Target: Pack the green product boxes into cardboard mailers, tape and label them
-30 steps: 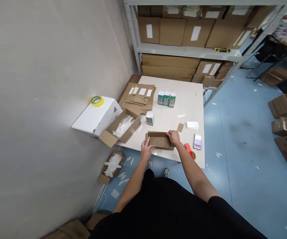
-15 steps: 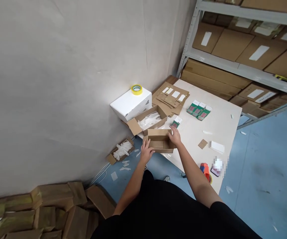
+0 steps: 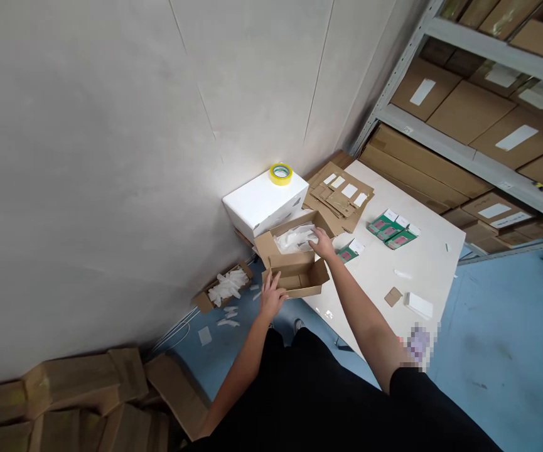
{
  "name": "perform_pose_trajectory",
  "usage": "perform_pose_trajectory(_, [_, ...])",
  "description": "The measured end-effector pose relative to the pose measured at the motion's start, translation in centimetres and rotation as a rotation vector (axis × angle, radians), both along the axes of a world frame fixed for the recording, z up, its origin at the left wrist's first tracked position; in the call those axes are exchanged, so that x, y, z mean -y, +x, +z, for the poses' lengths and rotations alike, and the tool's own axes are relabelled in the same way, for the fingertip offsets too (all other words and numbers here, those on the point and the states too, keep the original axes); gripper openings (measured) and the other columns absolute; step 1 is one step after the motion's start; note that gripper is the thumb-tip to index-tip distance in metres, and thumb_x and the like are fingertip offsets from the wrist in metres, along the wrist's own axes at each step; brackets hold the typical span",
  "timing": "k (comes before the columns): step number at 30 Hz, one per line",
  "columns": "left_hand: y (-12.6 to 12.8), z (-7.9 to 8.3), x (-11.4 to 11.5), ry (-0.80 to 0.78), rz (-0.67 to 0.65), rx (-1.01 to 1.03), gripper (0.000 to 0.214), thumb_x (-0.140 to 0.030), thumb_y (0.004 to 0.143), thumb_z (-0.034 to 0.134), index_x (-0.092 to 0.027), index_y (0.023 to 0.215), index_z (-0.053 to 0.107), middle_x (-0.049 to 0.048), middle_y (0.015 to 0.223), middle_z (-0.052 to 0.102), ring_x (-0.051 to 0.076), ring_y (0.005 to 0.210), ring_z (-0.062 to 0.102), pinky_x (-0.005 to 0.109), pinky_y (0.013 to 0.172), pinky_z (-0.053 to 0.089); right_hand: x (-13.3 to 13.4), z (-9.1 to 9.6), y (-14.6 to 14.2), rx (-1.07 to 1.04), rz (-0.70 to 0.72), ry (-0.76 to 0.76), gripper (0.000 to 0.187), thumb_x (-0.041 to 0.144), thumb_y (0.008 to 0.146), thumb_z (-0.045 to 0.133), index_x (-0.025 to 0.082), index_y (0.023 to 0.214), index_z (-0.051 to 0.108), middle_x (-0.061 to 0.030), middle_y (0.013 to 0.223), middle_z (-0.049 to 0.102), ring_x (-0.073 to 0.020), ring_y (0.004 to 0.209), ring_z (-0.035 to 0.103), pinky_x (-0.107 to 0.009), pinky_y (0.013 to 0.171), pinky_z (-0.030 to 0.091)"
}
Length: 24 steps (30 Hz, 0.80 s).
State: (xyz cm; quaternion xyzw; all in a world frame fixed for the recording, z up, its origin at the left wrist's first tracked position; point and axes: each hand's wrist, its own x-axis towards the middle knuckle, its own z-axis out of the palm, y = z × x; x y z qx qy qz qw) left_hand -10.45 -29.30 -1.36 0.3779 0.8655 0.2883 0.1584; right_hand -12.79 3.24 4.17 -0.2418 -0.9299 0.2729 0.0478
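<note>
A small open cardboard box (image 3: 299, 281) sits at the near corner of the white table (image 3: 384, 270). My left hand (image 3: 271, 296) rests on its left end with the fingers wrapped on the wall. My right hand (image 3: 321, 243) reaches over into a second open carton (image 3: 271, 248) holding white plastic packing pieces (image 3: 294, 238); its fingers touch that white filler, and whether they grip any is unclear. One green and white product box (image 3: 349, 251) lies just right of my right hand.
Three green product boxes (image 3: 391, 227) lie mid-table beside a stack of flattened cartons (image 3: 339, 194). A white foam box (image 3: 264, 204) carries a yellow tape roll (image 3: 280, 174). A carton of white filler (image 3: 224, 287) sits on the blue floor. Shelving with cartons (image 3: 464, 113) stands right.
My right hand left the small box's far wall and reached into the carton of white packing pieces. The view swung further left; my left hand stayed on the small box.
</note>
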Motion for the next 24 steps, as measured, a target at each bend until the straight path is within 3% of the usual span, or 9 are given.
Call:
perform_pose_trajectory(6, [0.4, -0.5, -0.5, -0.017, 0.034, 0.02, 0.011, -0.027, 0.091, 0.072, -0.024, 0.085, 0.08, 0.0026, 0.172, 0.036, 0.041, 0.164, 0.017, 0.064, 0.125, 0.034, -1.3, -2.4, -4.4, 0.228, 0.189, -0.024, 0.059, 0.027, 0.091, 0.072, 0.023, 0.149, 0.06, -0.0102, 0.154, 0.058, -0.0288, 0.138, 0.057, -0.039, 0.119, 0.043])
perform_pose_trajectory(11, [0.6, 0.0, -0.8, -0.063, 0.08, 0.016, 0.012, -0.029, 0.094, 0.071, -0.026, 0.089, 0.082, -0.0013, 0.174, 0.032, 0.04, 0.165, 0.014, 0.064, 0.125, 0.035, -1.4, -5.3, -7.9, 0.395, 0.381, -0.024, 0.065, 0.027, 0.086, 0.079, 0.02, 0.148, 0.063, -0.0135, 0.155, 0.057, -0.0314, 0.13, 0.063, -0.036, 0.114, 0.047])
perform_pose_trajectory(15, [1.1, -0.5, -1.1, -0.086, 0.131, 0.007, 0.008, -0.025, 0.089, 0.076, -0.026, 0.09, 0.083, -0.0005, 0.173, 0.034, 0.041, 0.164, 0.016, 0.065, 0.126, 0.034, -2.3, -7.6, -10.3, 0.5, 0.479, -0.033, 0.077, 0.022, 0.077, 0.086, 0.019, 0.15, 0.061, -0.0158, 0.154, 0.058, -0.0349, 0.128, 0.066, -0.037, 0.11, 0.05])
perform_pose_trajectory(19, [1.8, -1.4, -1.5, -0.072, 0.183, -0.063, 0.009, -0.026, 0.09, 0.075, -0.027, 0.092, 0.084, -0.0011, 0.173, 0.035, 0.042, 0.163, 0.019, 0.067, 0.125, 0.037, -3.1, -10.0, -12.5, 0.58, 0.539, -0.058, 0.101, 0.02, 0.065, 0.096, 0.025, 0.157, 0.053, -0.0124, 0.16, 0.054, -0.0343, 0.135, 0.063, -0.035, 0.113, 0.049])
perform_pose_trajectory(22, [2.2, -1.8, -1.8, -0.055, 0.196, -0.128, 0.009, -0.027, 0.091, 0.075, -0.026, 0.093, 0.084, 0.0007, 0.173, 0.035, 0.043, 0.163, 0.019, 0.067, 0.122, 0.041, -3.1, -11.3, -13.3, 0.651, 0.616, -0.062, 0.11, 0.022, 0.067, 0.096, 0.023, 0.164, 0.044, -0.0137, 0.163, 0.051, -0.0334, 0.144, 0.056, -0.034, 0.117, 0.047])
perform_pose_trajectory(24, [2.5, -1.8, -2.0, -0.06, 0.196, -0.148, 0.008, -0.027, 0.09, 0.077, -0.025, 0.092, 0.084, 0.0023, 0.173, 0.035, 0.043, 0.163, 0.02, 0.067, 0.121, 0.042, -2.8, -12.0, -13.4, 0.693, 0.652, -0.057, 0.105, 0.021, 0.069, 0.094, 0.02, 0.162, 0.046, -0.0156, 0.16, 0.055, -0.034, 0.141, 0.059, -0.035, 0.115, 0.049])
